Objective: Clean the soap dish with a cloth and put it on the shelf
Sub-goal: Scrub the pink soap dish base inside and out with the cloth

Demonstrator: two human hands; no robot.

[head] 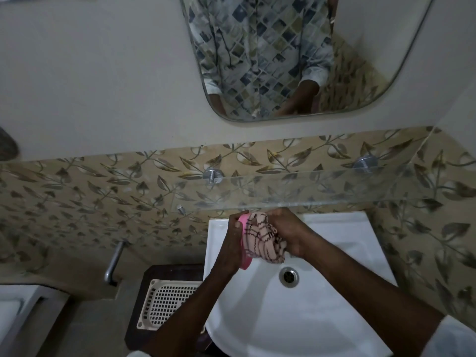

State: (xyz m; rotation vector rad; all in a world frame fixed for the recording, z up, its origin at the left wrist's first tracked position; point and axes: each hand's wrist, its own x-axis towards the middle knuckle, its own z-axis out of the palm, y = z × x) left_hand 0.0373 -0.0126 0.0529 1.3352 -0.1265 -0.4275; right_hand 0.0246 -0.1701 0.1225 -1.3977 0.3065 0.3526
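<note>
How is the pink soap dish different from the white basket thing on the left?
The soap dish is pink; the basket is white. The soap dish is held upright over the sink by the left hand; the basket lies flat, untouched. The basket shows many holes, and looks bigger.

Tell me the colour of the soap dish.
Pink; the soap dish shows best in the head view.

Dim bathroom: leaf-patterned tiles, mirror, white sink.
</note>
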